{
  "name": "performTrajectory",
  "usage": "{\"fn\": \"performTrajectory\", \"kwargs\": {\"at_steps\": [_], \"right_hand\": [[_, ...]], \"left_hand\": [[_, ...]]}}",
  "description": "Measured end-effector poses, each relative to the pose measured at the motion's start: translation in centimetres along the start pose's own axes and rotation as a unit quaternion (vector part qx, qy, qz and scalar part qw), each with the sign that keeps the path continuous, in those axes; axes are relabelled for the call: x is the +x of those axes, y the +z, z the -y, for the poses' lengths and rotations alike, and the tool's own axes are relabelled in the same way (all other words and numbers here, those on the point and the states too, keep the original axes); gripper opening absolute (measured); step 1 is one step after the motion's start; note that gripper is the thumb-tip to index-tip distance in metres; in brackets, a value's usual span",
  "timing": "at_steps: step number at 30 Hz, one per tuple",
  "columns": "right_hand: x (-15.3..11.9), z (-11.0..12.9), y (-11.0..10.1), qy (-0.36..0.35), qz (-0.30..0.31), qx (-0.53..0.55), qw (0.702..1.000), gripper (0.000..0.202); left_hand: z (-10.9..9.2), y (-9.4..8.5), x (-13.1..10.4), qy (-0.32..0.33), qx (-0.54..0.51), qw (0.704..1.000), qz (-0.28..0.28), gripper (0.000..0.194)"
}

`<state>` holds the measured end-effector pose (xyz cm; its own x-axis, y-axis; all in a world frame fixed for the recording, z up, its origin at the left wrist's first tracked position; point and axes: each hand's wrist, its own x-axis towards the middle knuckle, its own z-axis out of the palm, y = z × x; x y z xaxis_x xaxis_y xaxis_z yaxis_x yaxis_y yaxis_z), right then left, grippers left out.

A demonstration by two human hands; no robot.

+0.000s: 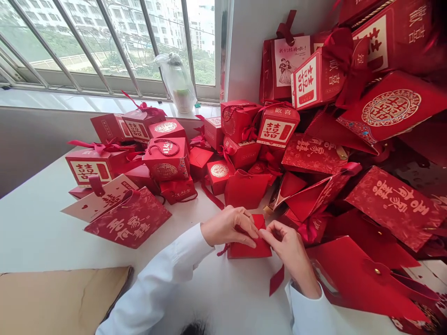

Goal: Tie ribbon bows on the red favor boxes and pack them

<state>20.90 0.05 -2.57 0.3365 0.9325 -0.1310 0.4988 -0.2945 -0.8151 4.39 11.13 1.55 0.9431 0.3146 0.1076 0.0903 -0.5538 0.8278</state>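
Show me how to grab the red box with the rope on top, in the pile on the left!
Try the rope handle, coming from straight above. It loops over the flat top of the red box, so fingers could probably hook under it. Coming from behind looks harder: another box crowds it there.

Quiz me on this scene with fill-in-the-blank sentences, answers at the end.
The left hand and the right hand touch a small box coloured ____.
The person's sleeves are ____.
By the window, a clear plastic bag stands on the ____.
Brown cardboard lies toward the picture's ____ edge.

Missing words: red; white; windowsill; left.
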Motion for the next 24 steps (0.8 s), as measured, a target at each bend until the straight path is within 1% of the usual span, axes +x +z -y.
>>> {"fn": "performTrajectory", "kwargs": {"at_steps": [4, 6, 9, 11, 15, 19, 21, 24], "right_hand": [[0.1, -0.5, -0.2, -0.003, 0.016, 0.034, 0.999, 0.031], [0.1, -0.7, -0.5, -0.005, 0.047, 0.081, 0.996, 0.031], [-0.1, -0.8, -1.4, -0.005, 0.102, 0.150, 0.983, 0.026], [-0.2, -0.6, -2.0, 0.004, 0.109, 0.168, 0.980, 0.023], [-0.2, -0.6, -2.6, 0.023, 0.069, 0.146, 0.987, 0.020], [0.4, -1.1, -2.5, 0.004, 0.040, 0.134, 0.990, 0.023], [0.7, -0.9, -2.3, -0.017, 0.006, 0.112, 0.994, 0.023], [0.8, 0.5, -2.1, -0.071, -0.073, 0.025, 0.994, 0.019]], "left_hand": [[0.9, 0.6, 0.2, -0.017, 0.015, 0.999, -0.045, 0.008], [1.2, 0.7, 0.3, -0.022, 0.015, 0.998, -0.064, 0.009], [1.8, 0.6, 0.3, -0.012, 0.011, 0.998, -0.064, 0.011], [2.3, 0.6, 0.3, 0.008, 0.003, 0.999, -0.051, 0.012], [3.1, 0.5, 0.3, 0.029, -0.016, 0.998, -0.051, 0.014], [3.1, 0.6, 0.2, 0.034, -0.032, 0.998, -0.052, 0.012], [2.9, 0.6, 0.2, 0.036, -0.034, 0.998, -0.047, 0.010], [2.4, 0.6, 0.2, 0.022, -0.028, 0.998, -0.043, 0.006]]}}
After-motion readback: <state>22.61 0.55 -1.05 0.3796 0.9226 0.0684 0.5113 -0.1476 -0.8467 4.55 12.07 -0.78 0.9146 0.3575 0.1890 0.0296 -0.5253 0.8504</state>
